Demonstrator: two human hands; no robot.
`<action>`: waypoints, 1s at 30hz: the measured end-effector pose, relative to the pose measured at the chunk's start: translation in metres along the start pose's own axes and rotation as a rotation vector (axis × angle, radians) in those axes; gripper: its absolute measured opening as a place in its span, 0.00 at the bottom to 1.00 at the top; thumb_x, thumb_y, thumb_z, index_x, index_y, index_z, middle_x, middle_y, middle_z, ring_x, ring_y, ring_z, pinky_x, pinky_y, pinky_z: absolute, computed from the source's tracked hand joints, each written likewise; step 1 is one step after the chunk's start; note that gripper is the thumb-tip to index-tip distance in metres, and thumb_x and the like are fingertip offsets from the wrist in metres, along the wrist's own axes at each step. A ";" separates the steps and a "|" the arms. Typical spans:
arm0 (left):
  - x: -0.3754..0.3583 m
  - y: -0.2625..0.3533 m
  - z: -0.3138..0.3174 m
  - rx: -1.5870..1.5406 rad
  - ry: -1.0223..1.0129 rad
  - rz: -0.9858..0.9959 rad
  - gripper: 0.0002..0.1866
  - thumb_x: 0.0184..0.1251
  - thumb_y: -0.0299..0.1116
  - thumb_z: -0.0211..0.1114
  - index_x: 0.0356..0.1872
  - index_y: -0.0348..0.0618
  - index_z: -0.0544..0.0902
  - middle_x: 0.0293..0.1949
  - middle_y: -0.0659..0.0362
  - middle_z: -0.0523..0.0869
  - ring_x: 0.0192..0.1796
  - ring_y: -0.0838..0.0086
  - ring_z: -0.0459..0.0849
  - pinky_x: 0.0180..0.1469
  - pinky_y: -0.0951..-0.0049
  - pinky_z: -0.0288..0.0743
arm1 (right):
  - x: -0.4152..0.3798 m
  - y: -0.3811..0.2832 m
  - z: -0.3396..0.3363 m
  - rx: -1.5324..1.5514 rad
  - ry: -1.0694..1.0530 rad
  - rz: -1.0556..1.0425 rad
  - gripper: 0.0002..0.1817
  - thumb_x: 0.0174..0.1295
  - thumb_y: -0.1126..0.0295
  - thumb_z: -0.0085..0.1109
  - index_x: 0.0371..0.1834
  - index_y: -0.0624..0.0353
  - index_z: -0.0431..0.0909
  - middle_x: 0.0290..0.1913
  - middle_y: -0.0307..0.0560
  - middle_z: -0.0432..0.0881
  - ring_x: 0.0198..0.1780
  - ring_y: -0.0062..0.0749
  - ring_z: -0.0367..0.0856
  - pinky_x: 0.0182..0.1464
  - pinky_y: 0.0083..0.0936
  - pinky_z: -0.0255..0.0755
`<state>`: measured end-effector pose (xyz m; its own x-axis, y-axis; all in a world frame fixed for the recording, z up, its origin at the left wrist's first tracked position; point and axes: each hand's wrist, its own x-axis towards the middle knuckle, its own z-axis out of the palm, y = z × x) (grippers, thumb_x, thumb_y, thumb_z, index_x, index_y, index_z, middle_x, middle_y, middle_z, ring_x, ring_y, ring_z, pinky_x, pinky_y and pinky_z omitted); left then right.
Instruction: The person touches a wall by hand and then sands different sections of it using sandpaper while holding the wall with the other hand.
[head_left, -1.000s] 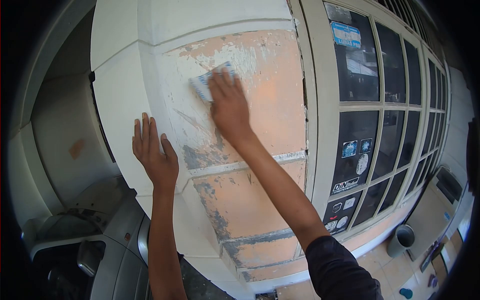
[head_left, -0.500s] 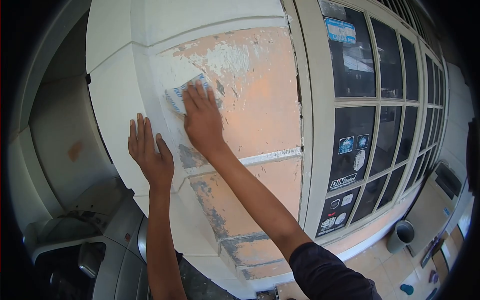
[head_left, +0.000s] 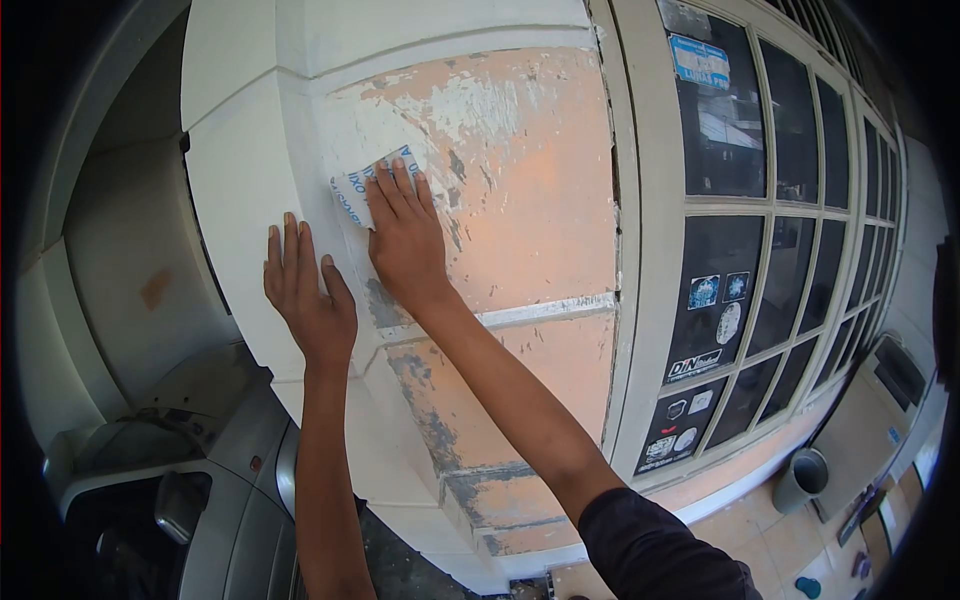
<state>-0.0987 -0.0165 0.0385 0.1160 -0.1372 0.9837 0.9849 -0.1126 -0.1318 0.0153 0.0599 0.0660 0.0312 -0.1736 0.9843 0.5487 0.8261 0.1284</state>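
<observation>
My right hand presses a sheet of sandpaper flat against the wall, fingers stretched over it. Blue print shows on the sheet's pale backing. Beneath and around it, the upper wall panel is peach with worn white patches and grey flecks. To the left, my left hand rests on the white pillar face, its fingers extended and nothing held. The surface directly under the sandpaper is hidden.
A framed glass window with stickers stands right of the panel. Lower left is a grey vehicle with a side mirror. On the tiled floor at lower right are a grey bin and a teal object.
The view has shifted slightly, so the wall and window appear farther right. Against the wall, my right hand and the sandpaper have slid a little left. My left hand keeps its place.
</observation>
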 end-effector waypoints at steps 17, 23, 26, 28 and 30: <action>0.000 0.001 0.001 0.005 -0.003 -0.013 0.24 0.70 0.24 0.54 0.67 0.32 0.71 0.71 0.46 0.70 0.75 0.51 0.63 0.74 0.51 0.53 | 0.017 0.008 -0.010 0.026 0.025 0.047 0.22 0.59 0.79 0.49 0.57 0.74 0.75 0.66 0.64 0.73 0.74 0.54 0.63 0.76 0.51 0.50; -0.001 0.001 0.006 -0.007 0.021 -0.056 0.24 0.69 0.24 0.55 0.66 0.36 0.73 0.71 0.51 0.71 0.76 0.56 0.61 0.75 0.48 0.50 | 0.009 0.103 -0.106 -0.248 0.236 0.229 0.26 0.56 0.82 0.54 0.61 0.70 0.73 0.68 0.62 0.71 0.75 0.56 0.60 0.77 0.51 0.45; -0.002 0.001 0.006 -0.030 0.019 -0.065 0.24 0.69 0.24 0.55 0.66 0.37 0.74 0.71 0.53 0.71 0.77 0.58 0.61 0.75 0.46 0.49 | 0.029 0.071 -0.063 -0.186 0.303 0.238 0.26 0.55 0.82 0.54 0.61 0.71 0.74 0.67 0.66 0.71 0.75 0.60 0.59 0.77 0.52 0.44; -0.002 0.000 0.004 -0.041 0.015 -0.058 0.24 0.69 0.24 0.55 0.66 0.37 0.74 0.71 0.53 0.71 0.77 0.58 0.61 0.75 0.46 0.49 | 0.045 0.029 -0.015 -0.055 0.212 0.178 0.24 0.57 0.79 0.52 0.58 0.74 0.74 0.66 0.67 0.72 0.75 0.60 0.59 0.77 0.53 0.44; -0.002 -0.002 0.004 -0.057 0.010 -0.057 0.24 0.69 0.24 0.55 0.66 0.37 0.74 0.71 0.53 0.71 0.77 0.57 0.61 0.75 0.46 0.49 | 0.050 -0.006 0.025 0.056 0.144 0.060 0.20 0.60 0.78 0.48 0.55 0.77 0.76 0.63 0.69 0.74 0.72 0.62 0.64 0.76 0.54 0.49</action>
<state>-0.1000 -0.0119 0.0373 0.0587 -0.1384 0.9886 0.9809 -0.1759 -0.0829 -0.0071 0.0595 0.1177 0.1841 -0.1946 0.9634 0.4948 0.8653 0.0802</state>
